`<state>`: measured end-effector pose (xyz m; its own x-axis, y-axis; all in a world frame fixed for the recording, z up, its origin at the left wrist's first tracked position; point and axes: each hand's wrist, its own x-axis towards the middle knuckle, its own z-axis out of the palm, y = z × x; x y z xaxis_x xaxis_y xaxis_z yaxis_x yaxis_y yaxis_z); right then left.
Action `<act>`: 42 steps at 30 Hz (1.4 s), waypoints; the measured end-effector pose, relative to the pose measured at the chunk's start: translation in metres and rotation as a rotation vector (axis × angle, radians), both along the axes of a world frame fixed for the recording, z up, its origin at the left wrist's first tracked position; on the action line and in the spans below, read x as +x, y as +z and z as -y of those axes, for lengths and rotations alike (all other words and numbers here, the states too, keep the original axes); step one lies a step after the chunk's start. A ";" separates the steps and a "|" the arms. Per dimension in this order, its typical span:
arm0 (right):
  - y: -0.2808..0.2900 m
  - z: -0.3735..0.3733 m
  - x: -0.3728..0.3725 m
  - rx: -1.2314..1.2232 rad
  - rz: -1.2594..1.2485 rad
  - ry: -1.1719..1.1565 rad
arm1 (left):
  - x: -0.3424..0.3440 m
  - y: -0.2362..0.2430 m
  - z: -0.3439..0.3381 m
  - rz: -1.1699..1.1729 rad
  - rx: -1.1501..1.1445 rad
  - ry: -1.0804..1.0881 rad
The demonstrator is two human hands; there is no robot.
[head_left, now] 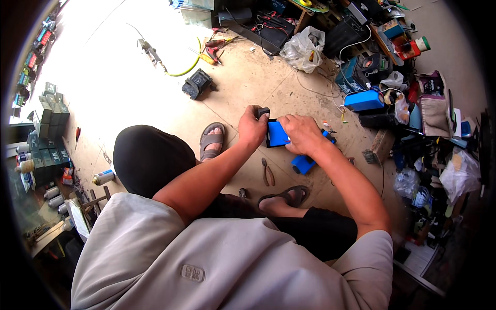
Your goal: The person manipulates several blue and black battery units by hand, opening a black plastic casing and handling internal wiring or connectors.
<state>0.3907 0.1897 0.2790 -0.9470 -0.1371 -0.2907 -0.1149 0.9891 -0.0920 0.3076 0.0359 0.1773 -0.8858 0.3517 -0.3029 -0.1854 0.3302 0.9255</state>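
Observation:
My left hand (252,127) is closed on the left side of a small black case (269,138), its thumb and fingers near a dark block-like part at the upper corner. Inside the case lies a flat-faced blue battery pack (278,134). My right hand (300,133) bends its fingers over the pack's right edge and grips it there; the fingertips are partly hidden. Just below my right hand, another blue piece (303,164) rests on the floor. Pliers (267,172) with brown handles lie between my feet, below the case.
A black boxy housing (197,84) stands ahead on the tiled floor. Beyond it are red-handled tools (213,50) and a yellow-green cable (187,71). To the right sit a blue pack (364,101), a brick-like block (380,146) and piled clutter. A spray can (104,177) lies left.

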 end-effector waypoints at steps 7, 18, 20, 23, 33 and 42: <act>0.012 -0.002 0.012 -0.110 -0.095 -0.125 | -0.001 -0.009 -0.002 -0.011 -0.005 -0.025; 0.010 -0.010 0.076 -0.442 -0.324 -0.861 | 0.001 -0.026 -0.005 -0.101 0.008 -0.107; -0.006 -0.010 0.092 -0.576 -0.334 -0.988 | 0.002 -0.023 -0.006 -0.098 0.007 -0.106; -0.020 -0.003 0.106 -0.616 -0.332 -1.068 | -0.001 -0.034 -0.006 -0.125 0.022 -0.097; 0.022 0.018 0.112 -1.025 -0.594 -1.003 | -0.010 0.121 -0.010 0.084 0.322 -0.477; 0.048 0.034 0.096 -1.440 -0.588 -0.945 | 0.005 0.139 -0.017 -0.128 0.225 -0.766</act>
<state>0.4867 0.1557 0.3273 -0.7708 0.6320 -0.0806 0.0452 -0.0720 -0.9964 0.3121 0.0524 0.3162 -0.3971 0.9154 -0.0652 0.1291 0.1261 0.9836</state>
